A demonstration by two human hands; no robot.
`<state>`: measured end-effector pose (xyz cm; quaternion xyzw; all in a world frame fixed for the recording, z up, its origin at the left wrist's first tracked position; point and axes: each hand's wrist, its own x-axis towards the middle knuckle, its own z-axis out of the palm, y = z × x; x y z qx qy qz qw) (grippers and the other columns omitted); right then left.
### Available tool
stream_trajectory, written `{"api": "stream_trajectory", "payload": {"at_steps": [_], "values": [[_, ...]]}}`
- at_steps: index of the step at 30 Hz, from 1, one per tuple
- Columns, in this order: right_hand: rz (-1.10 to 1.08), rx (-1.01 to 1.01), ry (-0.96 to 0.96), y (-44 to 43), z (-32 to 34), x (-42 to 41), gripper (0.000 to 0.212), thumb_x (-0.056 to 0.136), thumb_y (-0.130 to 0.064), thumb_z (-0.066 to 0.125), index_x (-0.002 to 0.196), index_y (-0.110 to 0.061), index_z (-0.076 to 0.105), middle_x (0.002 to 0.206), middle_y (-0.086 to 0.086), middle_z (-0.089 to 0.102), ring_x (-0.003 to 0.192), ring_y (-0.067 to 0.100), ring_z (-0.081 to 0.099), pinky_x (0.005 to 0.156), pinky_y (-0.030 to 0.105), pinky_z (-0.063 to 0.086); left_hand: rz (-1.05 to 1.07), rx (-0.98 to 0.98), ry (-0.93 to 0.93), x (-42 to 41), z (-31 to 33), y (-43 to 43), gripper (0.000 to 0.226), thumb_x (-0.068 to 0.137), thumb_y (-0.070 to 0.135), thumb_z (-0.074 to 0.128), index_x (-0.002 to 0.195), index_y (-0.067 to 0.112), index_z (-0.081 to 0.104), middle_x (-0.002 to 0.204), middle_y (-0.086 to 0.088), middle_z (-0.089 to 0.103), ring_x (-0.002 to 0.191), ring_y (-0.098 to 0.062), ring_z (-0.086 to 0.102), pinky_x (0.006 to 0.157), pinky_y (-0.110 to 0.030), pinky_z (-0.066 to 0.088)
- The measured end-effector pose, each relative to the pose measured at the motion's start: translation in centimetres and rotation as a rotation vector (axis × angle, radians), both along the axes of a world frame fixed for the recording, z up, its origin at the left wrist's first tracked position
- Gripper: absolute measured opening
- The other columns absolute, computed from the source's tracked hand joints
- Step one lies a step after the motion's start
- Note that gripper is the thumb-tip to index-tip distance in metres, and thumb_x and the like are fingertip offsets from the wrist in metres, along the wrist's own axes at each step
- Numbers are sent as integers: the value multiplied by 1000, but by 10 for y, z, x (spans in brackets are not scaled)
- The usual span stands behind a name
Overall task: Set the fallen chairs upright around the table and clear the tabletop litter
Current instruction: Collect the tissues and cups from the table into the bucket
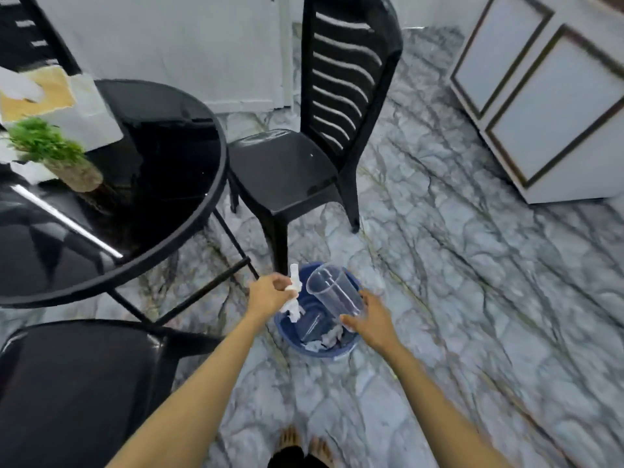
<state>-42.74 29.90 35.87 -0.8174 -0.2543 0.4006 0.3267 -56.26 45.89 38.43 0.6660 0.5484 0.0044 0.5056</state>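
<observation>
A blue bin (347, 346) stands on the floor below the round black glass table (162, 163); crumpled paper and a clear cup lie inside it. My left hand (268, 293) is shut on a crumpled white tissue (293, 298) over the bin's left rim. My right hand (366, 319) grips the base of a clear plastic cup (334, 292), tilted above the bin. One black plastic chair (304, 157) stands upright right of the table. Another black chair (77, 376) is at the lower left, and a third chair back (27, 32) shows at the top left.
On the table are a small green plant in a pot (57, 157), a tissue box (44, 92) and white paper. A white cabinet (553, 96) stands at the right. My bare feet (304, 447) show on the marble-patterned floor.
</observation>
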Motion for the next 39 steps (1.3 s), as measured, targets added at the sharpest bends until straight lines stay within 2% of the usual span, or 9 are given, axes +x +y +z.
{"api": "stream_trajectory", "payload": {"at_steps": [2, 5, 10, 16, 21, 28, 31, 34, 39], "values": [[-32, -43, 14, -7, -32, 3, 58, 81, -23, 71, 130, -7, 43, 116, 4, 52, 106, 23, 53, 83, 31, 43, -43, -2, -3, 14, -33, -4, 25, 80, 7, 68, 105, 2, 66, 111, -15, 68, 106, -25, 62, 83, -20, 40], [-62, -81, -26, -3, -92, 11, 74, 82, -31, 68, 142, -9, 31, 144, 11, 43, 128, 30, 44, 102, 42, 40, -58, -53, -35, 33, -92, 1, 29, 78, 2, 69, 107, 0, 64, 114, -15, 66, 103, -24, 62, 90, -25, 43], [-136, -15, 23, 26, -185, 15, 81, 83, -38, 67, 147, -16, 22, 153, 8, 30, 138, 27, 33, 109, 42, 34, -116, -119, -62, 48, -187, 11, 53, 76, 5, 73, 125, 5, 55, 136, -13, 52, 129, -28, 47, 106, -36, 39], [-77, -7, 9, 45, -220, 12, 78, 84, -43, 64, 147, -18, 25, 154, 4, 28, 140, 24, 28, 111, 39, 32, -155, -76, -36, 49, -221, 20, 51, 77, 7, 72, 125, 6, 56, 135, -13, 54, 125, -26, 49, 102, -34, 40], [-30, 11, -38, 56, -157, 17, 74, 84, -44, 63, 145, -17, 28, 152, 5, 31, 138, 22, 32, 109, 37, 34, -201, 9, -37, 49, -158, 30, 47, 78, 13, 72, 123, 8, 58, 131, -10, 57, 124, -25, 51, 98, -29, 40], [98, 96, -163, 86, 3, 11, 71, 86, -42, 61, 144, -15, 28, 150, 10, 33, 137, 26, 34, 107, 39, 34, -238, 181, -63, 32, 3, 41, 57, 79, 23, 72, 131, 10, 52, 135, -9, 55, 126, -20, 50, 102, -28, 37], [193, 133, -226, 105, 69, -2, 72, 86, -44, 61, 144, -15, 29, 149, 11, 35, 136, 27, 35, 110, 41, 33, -216, 237, -68, 6, 72, 51, 62, 77, 26, 73, 133, 14, 50, 135, -9, 55, 127, -19, 49, 103, -26, 35], [316, 181, -273, 131, 124, -24, 72, 88, -42, 59, 145, -13, 28, 150, 8, 34, 138, 23, 32, 109, 34, 29, -175, 313, -62, -32, 130, 68, 62, 77, 31, 73, 133, 16, 50, 135, -6, 56, 126, -19, 50, 104, -29, 37], [521, 240, -291, 184, 176, -85, 72, 87, -46, 57, 146, -15, 28, 151, 5, 34, 138, 21, 33, 108, 33, 31, -50, 410, -30, -109, 189, 97, 64, 79, 33, 70, 136, 15, 47, 139, -6, 51, 130, -19, 46, 106, -29, 34]]}}
